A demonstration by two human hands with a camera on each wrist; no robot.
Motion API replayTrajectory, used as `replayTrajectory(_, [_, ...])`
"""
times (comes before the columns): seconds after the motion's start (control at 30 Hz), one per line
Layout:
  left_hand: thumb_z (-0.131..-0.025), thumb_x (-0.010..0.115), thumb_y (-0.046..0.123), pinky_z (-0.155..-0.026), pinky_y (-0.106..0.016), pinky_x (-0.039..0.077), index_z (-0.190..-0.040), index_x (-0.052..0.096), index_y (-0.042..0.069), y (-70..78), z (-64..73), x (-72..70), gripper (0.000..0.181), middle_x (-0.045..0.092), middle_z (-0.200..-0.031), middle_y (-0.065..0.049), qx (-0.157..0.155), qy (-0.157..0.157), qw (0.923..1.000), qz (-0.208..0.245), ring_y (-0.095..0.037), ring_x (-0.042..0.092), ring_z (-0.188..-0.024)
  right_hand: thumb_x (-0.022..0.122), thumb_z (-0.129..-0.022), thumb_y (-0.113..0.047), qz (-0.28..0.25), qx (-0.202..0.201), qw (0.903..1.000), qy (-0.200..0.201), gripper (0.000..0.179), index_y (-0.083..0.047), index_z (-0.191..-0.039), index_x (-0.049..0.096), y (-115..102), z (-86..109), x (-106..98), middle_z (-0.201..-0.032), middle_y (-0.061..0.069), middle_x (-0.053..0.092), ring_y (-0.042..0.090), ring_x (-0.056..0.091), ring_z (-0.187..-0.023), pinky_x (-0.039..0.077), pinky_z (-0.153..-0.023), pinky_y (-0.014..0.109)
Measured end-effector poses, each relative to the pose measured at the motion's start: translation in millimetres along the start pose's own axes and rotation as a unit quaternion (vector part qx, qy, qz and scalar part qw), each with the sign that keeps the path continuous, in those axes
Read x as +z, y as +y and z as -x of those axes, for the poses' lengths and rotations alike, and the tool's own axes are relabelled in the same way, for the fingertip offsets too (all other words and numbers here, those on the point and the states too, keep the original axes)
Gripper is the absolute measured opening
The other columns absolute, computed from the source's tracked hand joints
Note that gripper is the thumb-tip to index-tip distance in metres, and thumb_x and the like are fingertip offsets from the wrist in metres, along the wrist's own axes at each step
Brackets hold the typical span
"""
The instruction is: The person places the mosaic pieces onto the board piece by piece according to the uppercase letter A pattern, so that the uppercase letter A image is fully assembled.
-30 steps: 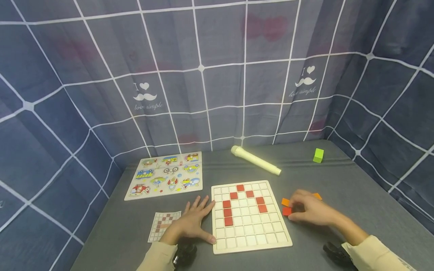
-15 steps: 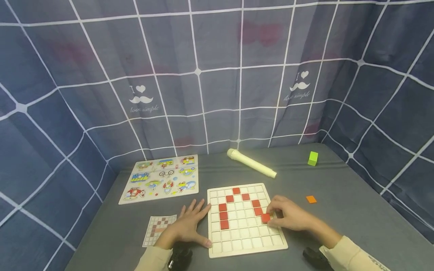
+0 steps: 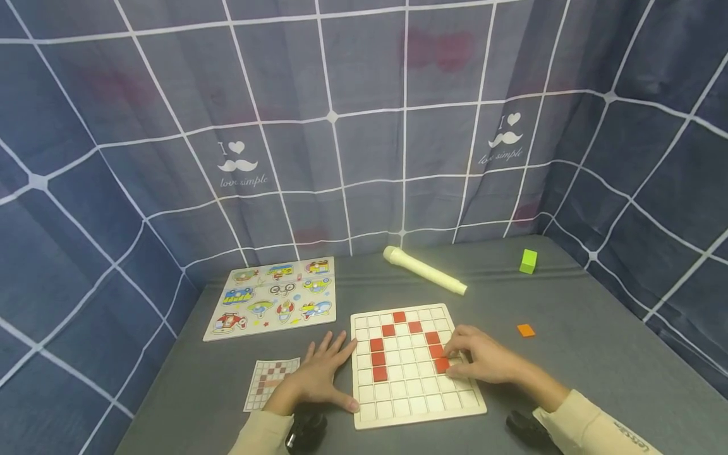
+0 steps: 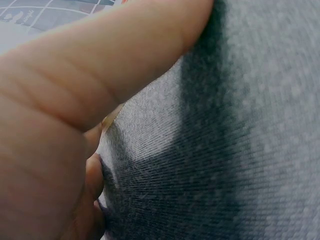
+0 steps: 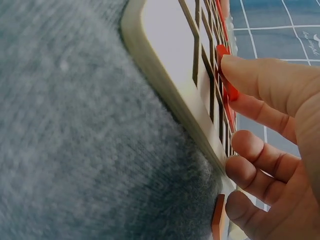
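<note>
A cream wooden grid board [image 3: 418, 404] lies in the middle of the table, with several red square tiles [image 3: 380, 374] in its cells forming an arch. At the arch's right leg, my right hand [image 3: 483, 357] pinches a red tile [image 3: 442, 366] between thumb and index finger. The right wrist view shows this pinched tile [image 5: 227, 75] slightly tilted against the grid, the other fingers loosely bent. My left hand [image 3: 320, 377] is spread on the table, its thumb and a fingertip touching the board's left edge. In the left wrist view the thumb [image 4: 100, 65] hides most of the board.
A small pattern card [image 3: 256, 395] lies left of my left hand. Behind it is a picture puzzle board [image 3: 267, 303]. A cream toy microphone [image 3: 425, 270] lies behind the grid. An orange tile [image 3: 526, 330] and a green cube [image 3: 528, 261] are on the right.
My right hand has moved left from the loose tiles onto the board, bringing a red tile to the right leg's lower end. One orange tile shows where several tiles lay. The left hand stays.
</note>
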State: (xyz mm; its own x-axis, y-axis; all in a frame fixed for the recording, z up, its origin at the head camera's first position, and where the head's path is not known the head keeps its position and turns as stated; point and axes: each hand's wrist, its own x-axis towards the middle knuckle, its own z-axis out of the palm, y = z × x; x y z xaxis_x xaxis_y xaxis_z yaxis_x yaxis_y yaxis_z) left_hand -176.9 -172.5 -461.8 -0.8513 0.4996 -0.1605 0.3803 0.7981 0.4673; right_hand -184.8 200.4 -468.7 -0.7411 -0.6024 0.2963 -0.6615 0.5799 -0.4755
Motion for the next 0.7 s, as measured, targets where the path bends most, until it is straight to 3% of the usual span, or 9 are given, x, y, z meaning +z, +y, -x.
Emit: replayTrajectory(0.7, [-0.062,0.086,0.059,-0.115,-0.075,0.001,-0.158,0.023,0.017,0.6,1.4,-0.8,0.122,0.01,-0.166,-0.019,0.003,0.001,1.0,0.001,-0.049,0.001,-0.151,0.078,-0.082,-0.032,0.001,0.008,0.9999,-0.008,0.016,-0.026,-0.095,0.072,-0.4,-0.5,1.4,-0.095,-0.01,0.058,0.004,0.047,-0.088,0.04,-0.071,0.022])
